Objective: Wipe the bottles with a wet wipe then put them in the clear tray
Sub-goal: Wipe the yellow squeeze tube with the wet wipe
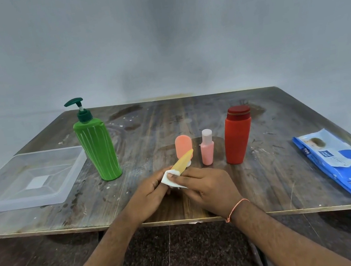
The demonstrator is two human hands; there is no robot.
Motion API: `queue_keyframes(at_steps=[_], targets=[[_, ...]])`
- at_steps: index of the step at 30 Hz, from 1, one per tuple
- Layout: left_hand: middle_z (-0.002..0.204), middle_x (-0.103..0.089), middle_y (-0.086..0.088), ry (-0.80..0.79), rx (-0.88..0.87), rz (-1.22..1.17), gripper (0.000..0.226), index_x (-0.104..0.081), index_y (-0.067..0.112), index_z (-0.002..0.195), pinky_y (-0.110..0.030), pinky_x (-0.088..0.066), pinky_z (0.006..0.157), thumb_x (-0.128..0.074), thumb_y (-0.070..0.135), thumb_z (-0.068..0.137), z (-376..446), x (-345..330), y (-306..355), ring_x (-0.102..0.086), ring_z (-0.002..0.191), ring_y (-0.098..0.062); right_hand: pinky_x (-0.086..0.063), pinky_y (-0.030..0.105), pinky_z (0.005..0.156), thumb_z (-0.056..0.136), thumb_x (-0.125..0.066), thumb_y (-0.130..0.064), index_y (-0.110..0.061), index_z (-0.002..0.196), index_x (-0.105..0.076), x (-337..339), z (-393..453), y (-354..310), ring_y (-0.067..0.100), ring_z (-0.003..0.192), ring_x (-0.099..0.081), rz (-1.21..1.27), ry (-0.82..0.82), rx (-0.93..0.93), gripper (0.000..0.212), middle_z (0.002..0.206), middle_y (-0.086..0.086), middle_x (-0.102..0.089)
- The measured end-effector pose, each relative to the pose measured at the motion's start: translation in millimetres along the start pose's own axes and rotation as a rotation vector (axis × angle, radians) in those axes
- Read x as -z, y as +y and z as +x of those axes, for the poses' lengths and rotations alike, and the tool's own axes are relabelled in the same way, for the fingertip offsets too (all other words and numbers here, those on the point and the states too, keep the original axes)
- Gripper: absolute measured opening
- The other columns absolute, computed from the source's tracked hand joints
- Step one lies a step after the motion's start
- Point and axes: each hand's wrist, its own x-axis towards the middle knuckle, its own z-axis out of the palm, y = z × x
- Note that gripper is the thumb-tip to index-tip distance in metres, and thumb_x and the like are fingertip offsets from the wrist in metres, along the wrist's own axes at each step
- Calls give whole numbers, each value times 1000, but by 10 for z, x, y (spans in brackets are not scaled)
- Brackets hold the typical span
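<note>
Both hands at lower centre of frame. Left hand (150,188) grips lower end of yellow tube (182,162), tilted up-right. Right hand (203,187) pinches white wet wipe (170,179) against tube. Clear tray (28,179) at left, just beside green pump bottle (98,149). Peach tube (183,144), pink bottle (207,148), red bottle (238,135) upright at centre. Blue wipes pack (344,161) at right.

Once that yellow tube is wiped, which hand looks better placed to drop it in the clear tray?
Probably the left hand. It seems to grip the small yellow tube already, and the clear plastic tray sits on its side. The right hand holds the white wet wipe.
</note>
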Motion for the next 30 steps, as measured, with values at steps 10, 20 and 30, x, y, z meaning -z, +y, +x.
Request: queue_keyframes(at_steps=[10, 20, 30], targets=[[90, -67, 12, -26, 61, 16, 35, -69, 20, 116, -28, -49, 81, -41, 39, 107, 8, 33, -42, -58, 78, -9, -57, 38, 59, 102, -70, -22, -34, 145, -67, 44, 30, -20, 18, 77, -67, -149, 103, -126, 45, 107, -10, -74], [85, -63, 8, -27, 95, -32, 41, -66, 19, 102, -35, -45, 81, -34, 45, 107, 17, 43, -57, -54, 76, -14, -56, 39, 58, 99, -73, -18, -29, 151, -63, 67, 35, 31, 17, 73, -64, -125, 158, -276, 54, 105, -9, -73], [83, -64, 18, -25, 116, -136, 37, -65, 24, 130, -21, -49, 73, -48, 41, 102, 38, 3, -82, -56, 81, -3, -57, 43, 60, 106, -65, -21, -31, 150, -62, -22, 10, 2, 22, 80, -70, -76, 8, -36, 45, 112, -10, -74]])
